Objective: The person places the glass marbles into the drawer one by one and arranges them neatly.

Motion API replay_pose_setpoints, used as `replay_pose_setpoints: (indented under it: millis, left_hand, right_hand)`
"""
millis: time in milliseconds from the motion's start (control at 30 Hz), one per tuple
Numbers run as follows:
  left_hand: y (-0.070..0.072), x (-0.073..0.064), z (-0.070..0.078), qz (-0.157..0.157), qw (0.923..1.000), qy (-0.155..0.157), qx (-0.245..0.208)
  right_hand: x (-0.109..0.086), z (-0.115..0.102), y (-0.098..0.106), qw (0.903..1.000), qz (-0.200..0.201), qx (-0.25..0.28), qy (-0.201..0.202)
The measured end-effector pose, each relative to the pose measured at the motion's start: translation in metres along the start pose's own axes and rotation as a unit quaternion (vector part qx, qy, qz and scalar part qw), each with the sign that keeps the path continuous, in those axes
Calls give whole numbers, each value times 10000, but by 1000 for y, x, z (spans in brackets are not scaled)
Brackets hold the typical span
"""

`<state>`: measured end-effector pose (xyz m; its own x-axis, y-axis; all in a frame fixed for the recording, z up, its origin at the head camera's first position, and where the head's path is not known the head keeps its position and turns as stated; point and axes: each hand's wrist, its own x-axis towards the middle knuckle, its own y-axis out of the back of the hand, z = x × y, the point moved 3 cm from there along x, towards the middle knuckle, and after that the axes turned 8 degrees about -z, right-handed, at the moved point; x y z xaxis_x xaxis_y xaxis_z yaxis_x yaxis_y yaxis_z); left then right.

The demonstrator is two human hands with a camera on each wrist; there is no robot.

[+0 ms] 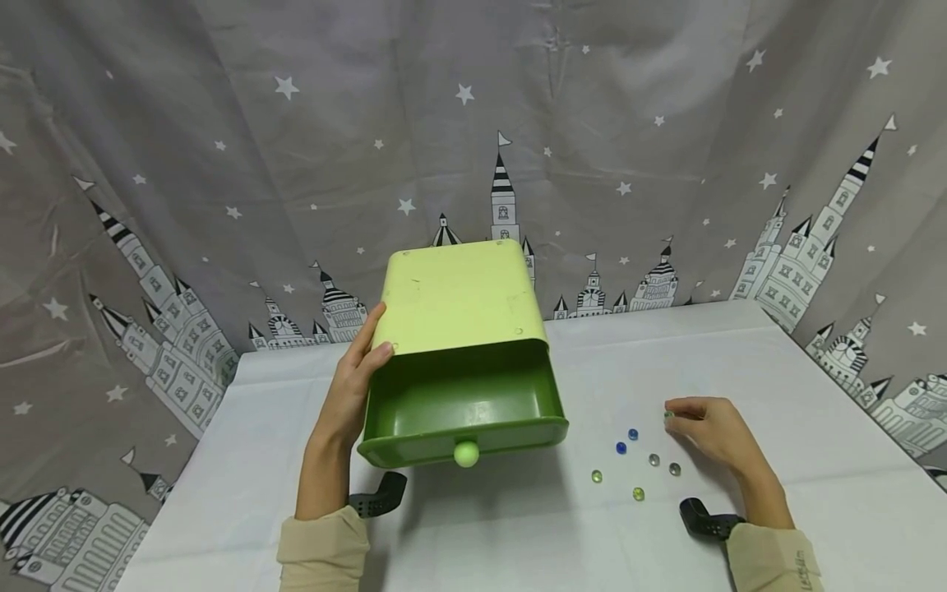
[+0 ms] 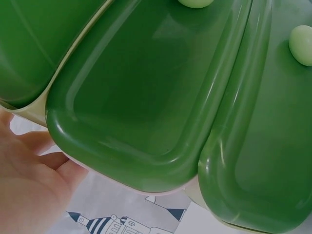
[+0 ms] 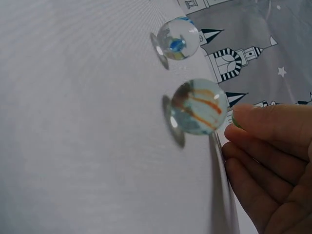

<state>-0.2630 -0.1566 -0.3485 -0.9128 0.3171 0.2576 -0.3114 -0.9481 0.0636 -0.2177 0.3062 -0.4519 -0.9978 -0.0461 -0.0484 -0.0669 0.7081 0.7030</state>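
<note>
A small drawer cabinet (image 1: 462, 296) with a pale yellow-green shell stands in the middle of the table, its top green drawer (image 1: 466, 399) pulled out by a round knob (image 1: 466, 454). My left hand (image 1: 344, 399) grips the cabinet's left side near the top; in the left wrist view the left hand (image 2: 36, 180) lies at the shell's edge, its fingers partly hidden behind it. At the right, my right hand (image 1: 713, 427) pinches a small green marble (image 1: 669, 416) between thumb and fingertips. In the right wrist view only a sliver of that marble (image 3: 237, 122) shows.
Several loose marbles lie between cabinet and right hand: blue ones (image 1: 632, 434), clear ones (image 1: 675, 469) and green ones (image 1: 639, 494). The left wrist view shows closed lower drawers (image 2: 146, 107) with knobs. Behind the white-covered table (image 1: 488, 543) hangs a grey castle-print curtain (image 1: 621, 123).
</note>
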Motion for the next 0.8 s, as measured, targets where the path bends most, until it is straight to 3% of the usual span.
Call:
replay_pose_setpoints:
  millis: [800]
  left_hand:
    - [0,0,-1,-23,10000,-30,-30]
  right_hand:
    - [-3,-10,1,9988,335,289,217]
